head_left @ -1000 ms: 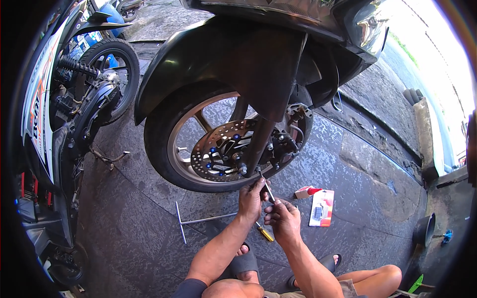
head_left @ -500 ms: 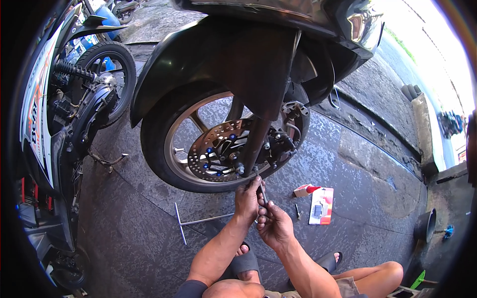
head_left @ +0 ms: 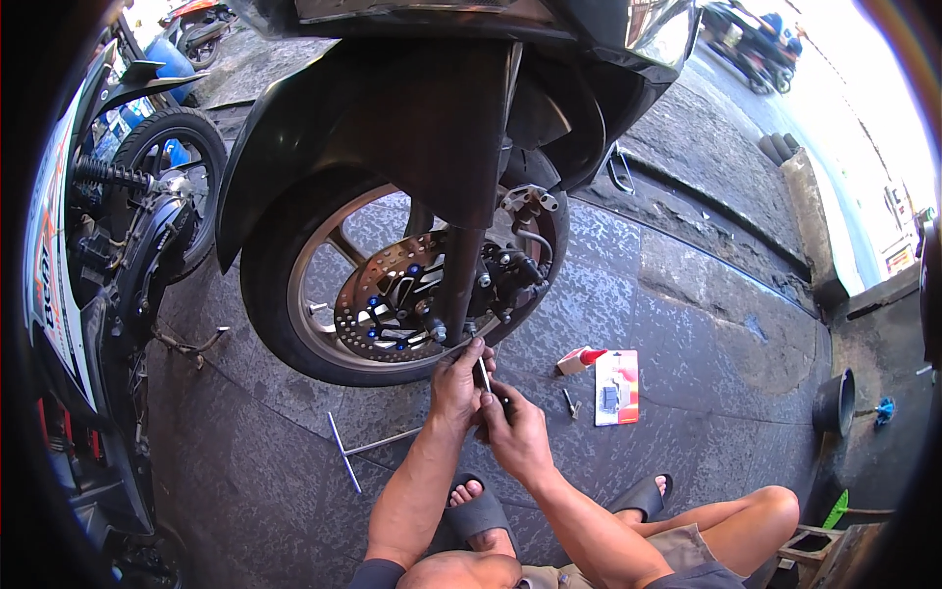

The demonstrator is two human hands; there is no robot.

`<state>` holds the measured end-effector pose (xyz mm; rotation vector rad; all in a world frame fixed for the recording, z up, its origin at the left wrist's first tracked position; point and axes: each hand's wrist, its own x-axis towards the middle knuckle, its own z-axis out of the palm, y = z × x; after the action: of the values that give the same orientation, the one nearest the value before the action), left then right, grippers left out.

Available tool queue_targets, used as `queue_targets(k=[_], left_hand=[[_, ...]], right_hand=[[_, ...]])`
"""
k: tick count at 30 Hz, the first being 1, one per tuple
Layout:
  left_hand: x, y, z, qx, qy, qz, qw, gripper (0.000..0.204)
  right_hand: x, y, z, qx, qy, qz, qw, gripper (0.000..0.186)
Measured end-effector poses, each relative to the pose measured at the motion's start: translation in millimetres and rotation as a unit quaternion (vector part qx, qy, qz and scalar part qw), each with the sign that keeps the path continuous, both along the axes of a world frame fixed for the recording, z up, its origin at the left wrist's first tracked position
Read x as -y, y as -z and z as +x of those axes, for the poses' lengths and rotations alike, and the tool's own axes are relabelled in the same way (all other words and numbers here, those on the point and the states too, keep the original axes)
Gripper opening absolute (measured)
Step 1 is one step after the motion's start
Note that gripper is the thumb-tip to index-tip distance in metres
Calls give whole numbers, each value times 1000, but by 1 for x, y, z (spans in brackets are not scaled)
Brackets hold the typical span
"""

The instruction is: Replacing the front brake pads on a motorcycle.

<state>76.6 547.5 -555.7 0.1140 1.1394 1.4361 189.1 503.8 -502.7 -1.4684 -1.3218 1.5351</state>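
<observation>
Below the hub of a motorcycle's front wheel (head_left: 257, 312), my left hand (head_left: 455, 385) is closed around a slim metal rod-shaped tool (head_left: 484, 376). Its upper end is at the bottom of the fork leg (head_left: 457, 285), by a bolt; my fingers partly cover this spot. Lower down, my right hand (head_left: 516, 434) has its fingers wrapped round the tool's lower part, which is mostly hidden. Just above my hands are the drilled brake disc (head_left: 358, 329), with blue bolts, and the dark brake caliper (head_left: 520, 275).
On the dark floor lie a T-handle wrench (head_left: 383, 442), a small metal pin (head_left: 571, 402), a red-capped bottle (head_left: 579, 361) and a blister pack (head_left: 616, 389). A second motorcycle (head_left: 88, 294) stands at left. A black bucket (head_left: 834, 402) is at right.
The view has shifted, so the wheel and floor items appear further left. My right hand has turned, its back now facing up. A motorcycle has appeared on the road.
</observation>
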Motion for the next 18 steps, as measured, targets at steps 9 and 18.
queue_targets(k=[9, 18], left_hand=[[-3, 13, 2, 68, 58, 0, 996, 28], [3, 7, -3, 96, 58, 31, 993, 29]], right_hand=[[-2, 8, 13, -551, 107, -376, 737, 23], [-3, 5, 12, 130, -89, 122, 980, 28]])
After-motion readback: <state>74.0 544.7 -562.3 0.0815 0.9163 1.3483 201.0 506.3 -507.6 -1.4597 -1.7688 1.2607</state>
